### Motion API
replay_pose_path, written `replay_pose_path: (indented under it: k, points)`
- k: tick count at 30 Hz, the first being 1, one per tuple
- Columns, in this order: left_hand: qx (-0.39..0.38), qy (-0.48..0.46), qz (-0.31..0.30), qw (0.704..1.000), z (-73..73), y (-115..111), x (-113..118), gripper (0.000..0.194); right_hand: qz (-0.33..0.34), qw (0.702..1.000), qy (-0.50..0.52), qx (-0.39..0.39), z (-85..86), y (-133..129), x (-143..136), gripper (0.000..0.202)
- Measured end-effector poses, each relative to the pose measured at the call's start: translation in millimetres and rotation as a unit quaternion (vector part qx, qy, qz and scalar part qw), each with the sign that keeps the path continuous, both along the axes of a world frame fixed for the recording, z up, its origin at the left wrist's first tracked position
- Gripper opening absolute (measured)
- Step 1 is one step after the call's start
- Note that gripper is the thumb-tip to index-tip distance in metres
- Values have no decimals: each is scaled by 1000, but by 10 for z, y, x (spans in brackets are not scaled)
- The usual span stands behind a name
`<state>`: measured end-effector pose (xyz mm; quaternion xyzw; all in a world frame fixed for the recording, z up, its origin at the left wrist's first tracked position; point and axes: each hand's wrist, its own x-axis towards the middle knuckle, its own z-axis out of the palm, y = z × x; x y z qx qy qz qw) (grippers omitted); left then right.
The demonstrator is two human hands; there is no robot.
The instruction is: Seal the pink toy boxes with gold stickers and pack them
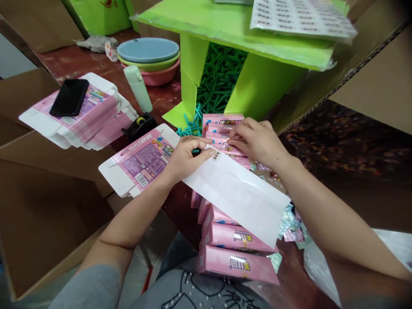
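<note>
Head view is showing two bare arms reaching forward over a dark red surface (80, 64). Left hand (185, 159) is pinching the upper corner of a long white backing strip (238, 195) between thumb and fingers, its grip closed on the paper. A small white sticker (216, 156) is sitting at that corner, just beside the thumb. Right hand (257, 139) is resting on a row of pink boxes (222, 128), fingertips curled and touching the top of one box; whether they are pinching anything I cannot tell. The strip is lying slantwise across this row, which is running from below a green stand (231, 25) toward the person's lap.

Left of the hands, a flattened pink carton (141, 161) is lying printed side up. Farther left, a black phone (70, 97) is lying on a stack of flat cartons (93, 124). Behind them are stacked bowls (149, 58) and a pale green bottle (138, 88). Label sheets (302, 17) are lying on the stand, with green sticks (219, 77) piled underneath.
</note>
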<state>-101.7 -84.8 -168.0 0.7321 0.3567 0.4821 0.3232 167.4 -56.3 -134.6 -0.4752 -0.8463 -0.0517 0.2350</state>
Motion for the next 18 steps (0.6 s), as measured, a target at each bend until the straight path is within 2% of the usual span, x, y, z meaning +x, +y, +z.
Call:
replay_pose_path:
  k: [3,5,8,10,12,14,16,18]
  points:
    - [-21,-8,-11,1000,28,1,10,16,31,999,-10,-10,66,-9,44,24]
    - [-24,-12,-20,999,53,2,27,18,88,994,50,-50,146,-56,23,29]
    - [-20,-28,-27,999,68,24,72,23,188,966,137,-113,277,-205,-99,27]
    - [-26,-31,-25,999,55,54,105,31,218,957,152,-120,341,-309,-183,23]
    - [-35,-29,-20,999,32,88,127,40,211,953,175,-127,373,-369,-220,24]
    - [-39,-29,-12,999,10,116,133,47,167,948,231,-140,373,-369,-204,29]
    - [-35,-36,-3,999,0,131,127,49,115,938,286,-161,349,-334,-173,36]
    - [-26,-44,3,999,5,133,122,48,94,931,299,-187,312,-307,-174,40]
